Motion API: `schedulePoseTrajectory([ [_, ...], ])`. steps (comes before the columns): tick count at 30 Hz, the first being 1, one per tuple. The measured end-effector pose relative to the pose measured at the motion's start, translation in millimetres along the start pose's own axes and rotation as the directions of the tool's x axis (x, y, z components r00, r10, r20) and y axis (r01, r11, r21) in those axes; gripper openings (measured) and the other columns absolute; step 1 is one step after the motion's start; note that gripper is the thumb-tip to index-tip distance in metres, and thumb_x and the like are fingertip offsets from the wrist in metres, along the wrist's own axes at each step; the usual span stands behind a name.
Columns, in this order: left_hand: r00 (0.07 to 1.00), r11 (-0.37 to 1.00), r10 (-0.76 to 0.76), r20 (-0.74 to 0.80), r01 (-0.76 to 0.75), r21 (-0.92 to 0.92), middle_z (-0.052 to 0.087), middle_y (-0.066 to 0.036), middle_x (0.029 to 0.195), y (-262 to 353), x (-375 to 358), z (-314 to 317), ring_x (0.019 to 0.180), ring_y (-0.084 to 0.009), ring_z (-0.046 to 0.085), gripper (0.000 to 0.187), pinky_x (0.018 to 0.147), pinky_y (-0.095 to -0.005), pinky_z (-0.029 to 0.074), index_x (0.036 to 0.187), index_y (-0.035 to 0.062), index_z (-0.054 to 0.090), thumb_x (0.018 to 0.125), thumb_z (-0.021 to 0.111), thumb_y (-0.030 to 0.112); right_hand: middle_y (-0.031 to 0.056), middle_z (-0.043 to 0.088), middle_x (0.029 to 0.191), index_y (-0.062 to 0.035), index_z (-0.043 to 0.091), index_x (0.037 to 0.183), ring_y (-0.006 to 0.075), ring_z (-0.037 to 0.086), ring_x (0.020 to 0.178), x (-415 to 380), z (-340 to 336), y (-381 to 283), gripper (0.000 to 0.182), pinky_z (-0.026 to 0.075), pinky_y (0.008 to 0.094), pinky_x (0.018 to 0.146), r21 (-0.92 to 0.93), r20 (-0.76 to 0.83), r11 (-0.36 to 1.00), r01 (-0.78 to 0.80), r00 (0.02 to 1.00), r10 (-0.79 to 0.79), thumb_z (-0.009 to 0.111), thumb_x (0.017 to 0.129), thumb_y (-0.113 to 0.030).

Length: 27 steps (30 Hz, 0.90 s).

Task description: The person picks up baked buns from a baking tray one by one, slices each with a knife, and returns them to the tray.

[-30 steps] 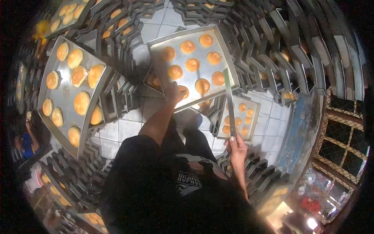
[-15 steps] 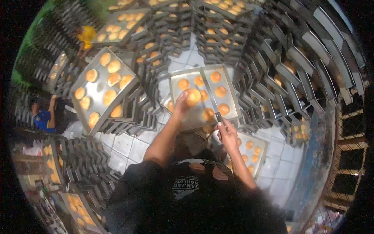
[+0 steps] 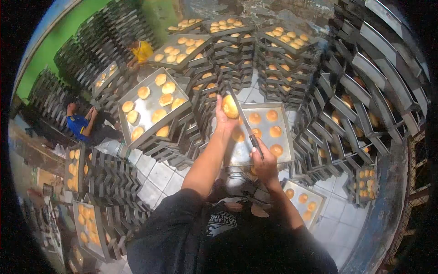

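A round golden bun (image 3: 230, 108) sits in my left hand (image 3: 222, 122), fingers around its left side, raised over the near tray. My right hand (image 3: 265, 165) is wrapped around the black handle of a long knife (image 3: 245, 121). The blade points away from me and lies along the right side of the bun in this view. Beneath both hands is a metal tray (image 3: 286, 137) with several browned buns spaced out on it; my left hand and forearm hide part of its left side.
Left of my hands, a tilted tray (image 3: 147, 109) of buns tops a stack. Tall tray stacks (image 3: 360, 91) rise at the right and back. Another bun tray (image 3: 315, 199) is low at the right. Two people, in yellow (image 3: 144, 51) and blue (image 3: 78, 126), are at the left.
The knife and the bun have come together: the blade, apart from the bun before, now lies against its side in view. The camera view has swung, showing more of the back wall.
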<state>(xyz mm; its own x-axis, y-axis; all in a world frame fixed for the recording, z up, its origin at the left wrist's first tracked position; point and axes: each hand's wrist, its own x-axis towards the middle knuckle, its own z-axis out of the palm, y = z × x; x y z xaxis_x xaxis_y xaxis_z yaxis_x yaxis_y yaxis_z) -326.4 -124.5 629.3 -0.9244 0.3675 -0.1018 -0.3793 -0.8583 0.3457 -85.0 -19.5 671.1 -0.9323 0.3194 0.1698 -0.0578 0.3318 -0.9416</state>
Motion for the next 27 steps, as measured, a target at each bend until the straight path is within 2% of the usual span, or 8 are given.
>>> schedulePoseTrajectory([
  [7, 0.999, 0.999, -0.033, 0.009, 0.033, -0.021, 0.072, 0.0, 0.086, -2.1, 3.3, 8.4, 0.078, -0.0155, 0.068, 0.034, 0.071, -0.0328, 0.056, 0.095, 0.014, 0.07, 0.09, 0.072, 0.047, 0.0107, 0.07, 0.088, -0.002, 0.056, 0.139, 0.0165, 0.067, 0.08, -17.2, -1.0, 5.5, 0.043, 0.053, 0.0317, 0.076, -0.213, -0.077, 0.976, -0.053, 0.996, 0.037, 0.054, 0.099, -0.017],
  [9, 0.996, 0.993, -0.087, 0.015, 0.085, 0.078, 0.072, -0.001, 0.087, -3.8, -1.0, 10.3, 0.078, -0.0159, 0.068, 0.032, 0.072, -0.0331, 0.056, 0.096, 0.0134, 0.07, 0.09, 0.072, 0.045, 0.0188, 0.07, 0.09, -0.0057, 0.056, 0.139, 0.0225, 0.07, 0.079, -20.8, -4.2, -0.5, 0.043, 0.053, 0.0348, 0.075, -0.169, -0.111, 0.981, 0.094, 0.987, -0.114, 0.058, 0.098, -0.018],
  [12, 0.985, 0.965, -0.172, 0.008, 0.167, 0.202, 0.072, -0.003, 0.089, -16.2, -9.1, 11.8, 0.078, -0.0174, 0.069, 0.03, 0.073, -0.0335, 0.058, 0.101, 0.0113, 0.069, 0.091, 0.072, 0.04, 0.0147, 0.071, 0.083, -0.0049, 0.058, 0.138, 0.0182, 0.068, 0.074, 0.4, -8.0, -28.8, 0.041, 0.053, 0.0335, 0.072, -0.133, -0.097, 0.988, -0.075, 0.993, 0.062, 0.06, 0.099, -0.019],
  [14, 0.987, 0.969, -0.161, 0.026, 0.153, 0.193, 0.071, -0.003, 0.088, -21.8, -9.5, 10.1, 0.077, -0.0174, 0.069, 0.029, 0.072, -0.0328, 0.058, 0.1, 0.0108, 0.069, 0.091, 0.072, 0.038, 0.0111, 0.07, 0.079, -0.0039, 0.059, 0.137, 0.016, 0.066, 0.069, 11.5, -1.5, -25.9, 0.041, 0.053, 0.0342, 0.069, -0.094, -0.159, 0.993, -0.064, 0.986, 0.048, 0.06, 0.099, -0.02],
  [16, 0.989, 0.975, -0.142, 0.044, 0.132, 0.18, 0.072, -0.004, 0.088, -14.0, 5.5, 0.4, 0.076, -0.0176, 0.069, 0.029, 0.07, -0.0335, 0.058, 0.1, 0.0102, 0.069, 0.09, 0.073, 0.037, 0.0151, 0.072, 0.087, -0.0032, 0.059, 0.137, 0.0178, 0.068, 0.078, 10.7, -6.6, -47.4, 0.041, 0.053, 0.0351, 0.075, -0.136, -0.07, 0.98, -0.143, 0.988, 0.134, 0.059, 0.1, -0.021],
  [20, 0.985, 0.966, -0.147, 0.088, 0.124, 0.226, 0.071, -0.005, 0.086, 10.1, 9.1, -0.2, 0.075, -0.0187, 0.07, 0.025, 0.069, -0.0351, 0.059, 0.097, 0.0099, 0.067, 0.09, 0.074, 0.033, 0.0185, 0.072, 0.098, -0.0023, 0.058, 0.137, 0.0216, 0.069, 0.089, -16.0, -6.4, -23.2, 0.043, 0.053, 0.0361, 0.084, -0.171, -0.064, 0.983, -0.067, 0.996, 0.056, 0.059, 0.1, -0.024],
  [22, 0.979, 0.929, -0.156, 0.13, 0.1, 0.356, 0.07, -0.006, 0.087, 1.4, -1.5, -0.9, 0.076, -0.0195, 0.07, 0.023, 0.071, -0.0362, 0.06, 0.097, 0.0092, 0.066, 0.09, 0.074, 0.03, 0.0216, 0.071, 0.107, -0.0009, 0.057, 0.137, 0.0245, 0.069, 0.098, -19.6, -3.2, -18.3, 0.044, 0.052, 0.0372, 0.09, -0.072, -0.045, 0.987, -0.141, 0.989, 0.138, 0.056, 0.101, -0.027],
  [27, 0.962, 0.924, -0.253, 0.105, 0.208, 0.322, 0.068, -0.004, 0.087, -29.8, -22.7, -1.4, 0.076, -0.0178, 0.069, 0.014, 0.07, -0.0348, 0.06, 0.095, 0.0098, 0.063, 0.09, 0.073, 0.02, 0.0142, 0.071, 0.083, -0.0034, 0.057, 0.138, 0.0209, 0.067, 0.078, 12.1, -3.1, -23.2, 0.045, 0.053, 0.0354, 0.078, -0.044, -0.034, 0.982, -0.186, 0.982, 0.185, 0.059, 0.1, -0.027],
])
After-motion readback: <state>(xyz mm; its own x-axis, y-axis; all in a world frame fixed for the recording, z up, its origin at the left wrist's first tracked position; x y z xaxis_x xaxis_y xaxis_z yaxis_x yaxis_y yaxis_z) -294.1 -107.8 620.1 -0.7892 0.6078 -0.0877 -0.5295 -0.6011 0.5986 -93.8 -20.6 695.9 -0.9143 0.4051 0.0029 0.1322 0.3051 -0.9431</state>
